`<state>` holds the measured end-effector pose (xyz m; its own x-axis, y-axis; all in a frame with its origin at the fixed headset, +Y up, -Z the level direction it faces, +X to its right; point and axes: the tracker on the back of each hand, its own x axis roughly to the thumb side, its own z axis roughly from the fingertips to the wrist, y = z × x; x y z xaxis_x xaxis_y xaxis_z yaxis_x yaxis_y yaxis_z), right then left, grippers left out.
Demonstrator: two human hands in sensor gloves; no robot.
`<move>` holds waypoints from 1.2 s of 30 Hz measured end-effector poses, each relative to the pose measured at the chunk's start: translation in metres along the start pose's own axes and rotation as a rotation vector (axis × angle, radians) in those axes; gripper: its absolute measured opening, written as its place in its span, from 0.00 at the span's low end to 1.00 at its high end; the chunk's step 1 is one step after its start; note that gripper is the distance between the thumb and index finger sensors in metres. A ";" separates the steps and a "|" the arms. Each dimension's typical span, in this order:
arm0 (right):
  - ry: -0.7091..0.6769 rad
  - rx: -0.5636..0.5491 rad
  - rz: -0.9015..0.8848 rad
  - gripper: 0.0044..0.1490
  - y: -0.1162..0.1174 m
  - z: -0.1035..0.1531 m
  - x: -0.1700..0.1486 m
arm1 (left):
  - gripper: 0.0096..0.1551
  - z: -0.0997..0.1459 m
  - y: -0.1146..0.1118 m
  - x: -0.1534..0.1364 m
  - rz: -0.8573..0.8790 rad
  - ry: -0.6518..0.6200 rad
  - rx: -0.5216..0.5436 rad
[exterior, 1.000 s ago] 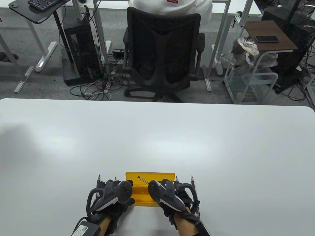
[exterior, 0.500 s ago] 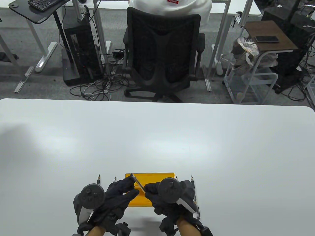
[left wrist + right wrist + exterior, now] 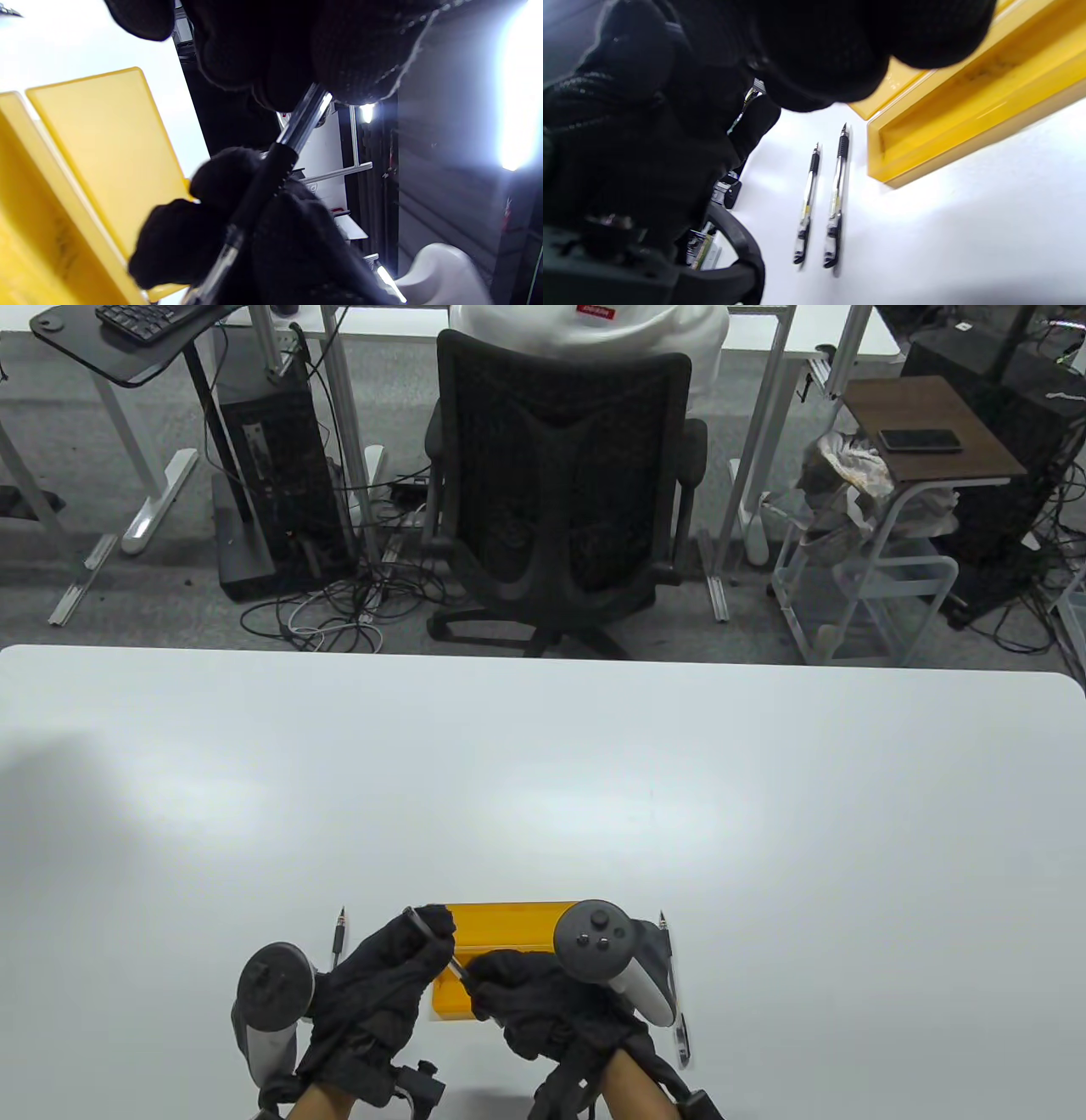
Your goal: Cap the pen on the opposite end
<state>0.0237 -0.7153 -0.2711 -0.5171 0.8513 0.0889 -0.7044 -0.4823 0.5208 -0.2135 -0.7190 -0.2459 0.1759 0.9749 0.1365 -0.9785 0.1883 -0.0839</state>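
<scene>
Glossy yellow plastic tray (image 3: 509, 920), matt knitted gloves (image 3: 373, 984), smooth white table (image 3: 543, 780).

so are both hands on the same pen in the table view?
Yes: the left hand grips the pen at its far end and the right hand pinches its near end, above the yellow box.

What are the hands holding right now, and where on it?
Both hold one pen above the yellow case. The left hand grips its upper, clear-barrel end; the right hand grips its lower end by the black section.
</scene>
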 end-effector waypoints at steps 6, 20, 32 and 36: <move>0.085 0.008 -0.012 0.31 0.006 -0.001 -0.001 | 0.28 0.001 0.005 -0.006 0.020 0.022 0.031; 0.140 -0.097 0.112 0.35 0.004 0.002 -0.004 | 0.33 -0.002 -0.005 -0.001 -0.091 0.008 -0.008; 0.029 -0.320 0.234 0.29 0.000 0.009 0.030 | 0.34 -0.005 0.016 0.007 -0.085 0.015 0.208; 0.059 -0.390 0.268 0.29 -0.026 0.022 0.018 | 0.34 0.001 0.083 -0.019 -0.001 0.101 0.403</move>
<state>0.0435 -0.6833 -0.2645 -0.7243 0.6786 0.1220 -0.6667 -0.7344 0.1275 -0.2985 -0.7220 -0.2547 0.1665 0.9853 0.0373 -0.9385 0.1468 0.3124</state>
